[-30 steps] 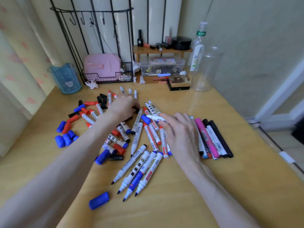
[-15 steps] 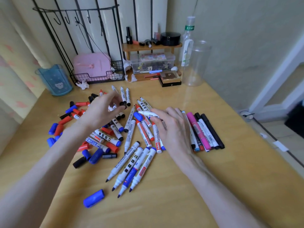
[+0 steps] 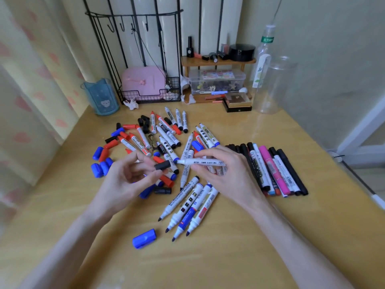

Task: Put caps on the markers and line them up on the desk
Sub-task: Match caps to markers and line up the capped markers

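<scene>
Head view: right hand (image 3: 227, 172) pinched a marker (image 3: 200, 162) lying crosswise, tip toward the black cap (image 3: 163, 165) pinched by the left hand (image 3: 127, 180); nearby barrels read "WHITEBOARD MARKER".

At the far left of the tabletop (image 3: 270, 236) stands a translucent blue cup (image 3: 101, 97) with a small animal face on its front. Just right of it a black wire rack (image 3: 143, 59) with hooks along its top rail rises against the wall, and a pink case (image 3: 143, 81) sits in its lower basket. Further right, a small wooden shelf (image 3: 217, 61) carries dark cosmetic bottles and a round black container (image 3: 241, 52). Under the shelf lies a clear plastic box (image 3: 216, 81) of small mixed items. A clear bottle with a green label (image 3: 263, 57) and an empty clear jar (image 3: 275, 84) stand at the far right.
</scene>
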### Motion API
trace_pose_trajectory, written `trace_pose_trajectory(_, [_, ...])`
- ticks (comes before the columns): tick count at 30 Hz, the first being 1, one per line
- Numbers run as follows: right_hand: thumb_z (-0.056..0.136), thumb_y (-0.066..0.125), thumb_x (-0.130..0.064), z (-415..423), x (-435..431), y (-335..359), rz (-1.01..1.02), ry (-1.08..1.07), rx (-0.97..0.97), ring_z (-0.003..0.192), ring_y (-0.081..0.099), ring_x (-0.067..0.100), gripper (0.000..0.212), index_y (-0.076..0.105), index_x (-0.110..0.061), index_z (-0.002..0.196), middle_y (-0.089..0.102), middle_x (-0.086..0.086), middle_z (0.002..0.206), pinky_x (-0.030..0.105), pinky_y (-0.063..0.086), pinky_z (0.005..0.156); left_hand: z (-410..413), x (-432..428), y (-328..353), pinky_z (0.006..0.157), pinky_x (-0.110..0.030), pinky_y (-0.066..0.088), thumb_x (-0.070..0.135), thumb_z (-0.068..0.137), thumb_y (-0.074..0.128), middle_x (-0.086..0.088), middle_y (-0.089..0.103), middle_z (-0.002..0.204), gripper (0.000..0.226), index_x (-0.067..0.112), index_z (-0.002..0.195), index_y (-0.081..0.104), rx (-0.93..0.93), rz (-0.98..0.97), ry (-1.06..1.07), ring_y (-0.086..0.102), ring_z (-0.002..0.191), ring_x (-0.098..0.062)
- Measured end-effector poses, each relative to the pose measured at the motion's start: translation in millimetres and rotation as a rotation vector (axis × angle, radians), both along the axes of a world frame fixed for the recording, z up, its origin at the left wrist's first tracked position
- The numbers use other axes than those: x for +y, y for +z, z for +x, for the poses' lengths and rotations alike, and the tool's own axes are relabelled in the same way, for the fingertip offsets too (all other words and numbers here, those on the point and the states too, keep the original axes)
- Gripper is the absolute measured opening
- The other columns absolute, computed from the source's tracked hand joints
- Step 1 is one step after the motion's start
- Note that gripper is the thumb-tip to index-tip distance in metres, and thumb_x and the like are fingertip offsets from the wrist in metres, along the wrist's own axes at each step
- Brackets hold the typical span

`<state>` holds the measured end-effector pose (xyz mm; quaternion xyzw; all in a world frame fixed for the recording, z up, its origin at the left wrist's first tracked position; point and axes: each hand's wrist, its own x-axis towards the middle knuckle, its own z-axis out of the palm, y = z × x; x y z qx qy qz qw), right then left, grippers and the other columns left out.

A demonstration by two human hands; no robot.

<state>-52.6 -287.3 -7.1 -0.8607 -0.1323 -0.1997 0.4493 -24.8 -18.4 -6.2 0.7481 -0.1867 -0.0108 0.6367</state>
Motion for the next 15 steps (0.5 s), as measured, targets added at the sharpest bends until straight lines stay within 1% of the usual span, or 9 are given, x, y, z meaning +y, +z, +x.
trace_pose_trajectory(2, [0.088,0.082,-0.038,-0.9,-0.2,-0.2,-0.006,0.038,0.025,0.087,0.066,0.006,0.025,0.078,-0.025,0.11,0.07,-0.016,0.099,0.017,0.048,0.071,-1.2,0.7,-2.2,0.077,-0.026,0.057,0.043,0.077,0.081,-0.009,0.074,0.079,0.038,0.016,0.094,0.061,0.023,-0.033,-0.027,0.073,0.083,-0.031])
trace_pose_trajectory(4, [0.088,0.082,-0.037,-0.7,-0.9,-0.2,-0.004,0.056,0.019,0.088,0.067,0.006,0.024,0.079,-0.024,0.108,0.07,-0.016,0.099,0.016,0.047,0.074,-1.9,0.9,-4.1,0.078,-0.026,0.056,0.044,0.082,0.077,-0.008,0.073,0.079,0.037,0.016,0.098,0.061,0.026,-0.02,-0.049,0.071,0.084,-0.032])
trace_pose_trajectory(5, [0.088,0.082,-0.037,-0.7,-1.3,0.1,0.003,0.059,0.016,0.089,0.068,0.008,0.024,0.079,-0.024,0.108,0.071,-0.015,0.099,0.017,0.049,0.075,-2.2,0.6,-3.8,0.079,-0.029,0.056,0.046,0.083,0.076,-0.009,0.073,0.081,0.036,0.017,0.1,0.062,0.024,-0.006,-0.057,0.07,0.085,-0.031])
trace_pose_trajectory(7, [0.088,0.082,-0.035,-0.2,-2.2,0.9,0.019,0.061,0.011,0.091,0.069,0.012,0.022,0.079,-0.024,0.107,0.071,-0.014,0.098,0.025,0.054,0.076,-1.3,0.0,-3.5,0.084,-0.039,0.055,0.046,0.085,0.076,-0.016,0.074,0.089,0.035,0.018,0.102,0.063,0.013,0.016,-0.064,0.071,0.089,-0.035])
trace_pose_trajectory(8, [0.088,0.082,-0.035,-0.2,-2.6,1.3,0.022,0.061,0.008,0.092,0.07,0.013,0.022,0.079,-0.024,0.107,0.071,-0.014,0.098,0.027,0.055,0.077,-0.9,-0.2,-3.7,0.084,-0.042,0.055,0.046,0.085,0.076,-0.017,0.074,0.092,0.034,0.018,0.102,0.064,0.009,0.021,-0.065,0.071,0.089,-0.035])
trace_pose_trajectory(10, [0.087,0.082,-0.034,-0.8,-2.5,1.8,0.017,0.067,0.004,0.092,0.07,0.012,0.022,0.08,-0.023,0.106,0.071,-0.014,0.098,0.025,0.054,0.08,-1.0,-1.1,-3.8,0.084,-0.04,0.055,0.042,0.087,0.077,-0.012,0.076,0.093,0.029,0.02,0.1,0.065,0.008,0.034,-0.073,0.072,0.088,-0.027])
trace_pose_trajectory(13, [0.087,0.082,-0.036,-2.5,-0.5,2.3,0.0,0.072,-0.002,0.094,0.069,0.011,0.023,0.08,-0.023,0.106,0.07,-0.016,0.098,0.02,0.051,0.082,-2.5,-4.1,-5.9,0.086,-0.04,0.057,0.03,0.092,0.076,-0.009,0.078,0.094,0.017,0.019,0.1,0.064,-0.004,0.07,-0.085,0.074,0.091,-0.025])
trace_pose_trajectory(15, [0.087,0.082,-0.037,-3.0,0.4,2.0,-0.041,0.069,-0.014,0.093,0.068,0.01,0.024,0.08,-0.023,0.107,0.069,-0.016,0.098,0.024,0.053,0.082,-3.6,-5.6,-6.5,0.084,-0.038,0.056,0.026,0.093,0.076,-0.007,0.077,0.092,0.018,0.015,0.1,0.064,-0.004,0.071,-0.086,0.074,0.088,-0.022])
